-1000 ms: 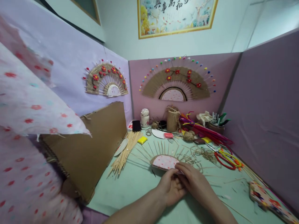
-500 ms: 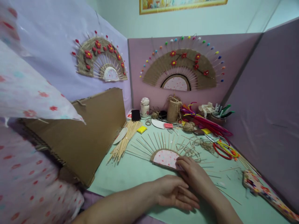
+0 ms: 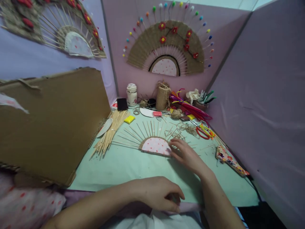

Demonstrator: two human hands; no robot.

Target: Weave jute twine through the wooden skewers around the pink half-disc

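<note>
Left hand (image 3: pixel 164 194) is sitting lower and nearer me than a second ago — it is no longer meeting the right hand (image 3: pixel 187 156) at the fan piece (image 3: pixel 156 145), and my view is tipping further down. Left is hanging loose by the near edge of the green table (image 3: pixel 114 174), fingers bent, nothing showing in its grip. Right is touching the right end of the fan piece with its fingertips; whether I am pinching or only resting them, I cannot tell. That piece is lying on the table, straight edge toward me, its thin sticks (image 3: pixel 151 128) splaying out beyond the curve.

Risks I am noting: a push at that one end could be swinging the whole fan round, since the left hand is bracing nothing. Sticks on the right are running close to the twine tangle (image 3: pixel 188 128) (some are hiding behind my fingers), so a sideways drag could be snagging and loosening one. What looks like a patterned glue gun (image 3: pixel 231 161) is lying beyond my right wrist — an outward sweep could be knocking it.
</note>
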